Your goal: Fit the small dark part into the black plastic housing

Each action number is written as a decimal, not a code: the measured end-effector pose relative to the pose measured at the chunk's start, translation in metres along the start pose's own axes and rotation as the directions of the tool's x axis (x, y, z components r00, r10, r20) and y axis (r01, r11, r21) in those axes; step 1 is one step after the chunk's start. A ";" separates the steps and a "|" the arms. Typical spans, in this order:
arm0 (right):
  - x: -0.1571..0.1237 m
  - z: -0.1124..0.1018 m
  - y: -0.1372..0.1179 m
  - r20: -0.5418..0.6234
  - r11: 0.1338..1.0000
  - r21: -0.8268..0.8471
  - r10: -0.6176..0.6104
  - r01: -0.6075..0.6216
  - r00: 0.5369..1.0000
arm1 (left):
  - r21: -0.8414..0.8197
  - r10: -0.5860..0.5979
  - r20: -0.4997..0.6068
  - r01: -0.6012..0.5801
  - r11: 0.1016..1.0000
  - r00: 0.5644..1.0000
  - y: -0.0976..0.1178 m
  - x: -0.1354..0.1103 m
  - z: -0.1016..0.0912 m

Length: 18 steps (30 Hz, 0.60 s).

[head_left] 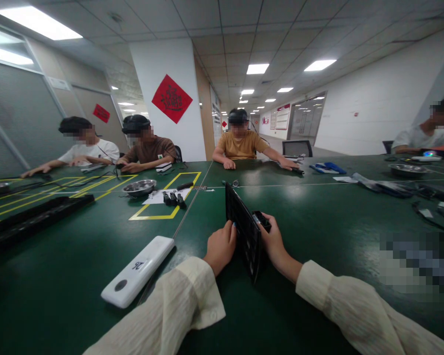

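A thin flat black panel (244,229) stands upright on edge between my hands, tilted slightly. My right hand (276,242) is closed round a small black box-shaped part (262,221), holding it against the panel's right side. On the other side my left hand (221,247) is closed, thumb and finger pinched together at the panel's left face. A tiny bluish spot shows at those fingertips; what they pinch, if anything, is too small to name. To the left of my left sleeve lies a white power bank (138,271) marked 26.
A metal bowl (139,188), white paper (159,196) and several small black parts (173,199) lie around a yellow-taped rectangle. A long black tray-like piece (37,219) is at left. Blue cloth (327,168) and cables lie at right. Several people sit around the green table (318,227).
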State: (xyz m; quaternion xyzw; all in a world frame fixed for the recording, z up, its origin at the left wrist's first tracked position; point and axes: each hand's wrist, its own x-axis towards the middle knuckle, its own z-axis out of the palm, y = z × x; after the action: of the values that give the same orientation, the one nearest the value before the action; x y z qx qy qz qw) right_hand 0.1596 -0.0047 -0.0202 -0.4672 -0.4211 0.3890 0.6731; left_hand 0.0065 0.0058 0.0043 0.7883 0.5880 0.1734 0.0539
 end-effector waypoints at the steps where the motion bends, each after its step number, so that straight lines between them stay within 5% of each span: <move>1: 0.000 0.000 0.000 0.000 1.000 0.002 0.003 -0.003 1.000 | 0.004 0.001 0.000 -0.001 1.000 1.000 0.000 0.000 0.000; 18: -0.001 -0.001 -0.001 0.011 1.000 -0.022 0.008 -0.008 1.000 | -0.048 -0.002 0.035 0.004 0.999 0.999 0.002 -0.001 -0.006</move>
State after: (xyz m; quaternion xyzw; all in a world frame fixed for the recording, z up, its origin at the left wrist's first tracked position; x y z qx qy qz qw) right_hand 0.1604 -0.0058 -0.0191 -0.4741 -0.4271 0.3895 0.6641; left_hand 0.0062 0.0038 0.0099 0.7887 0.5839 0.1736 0.0834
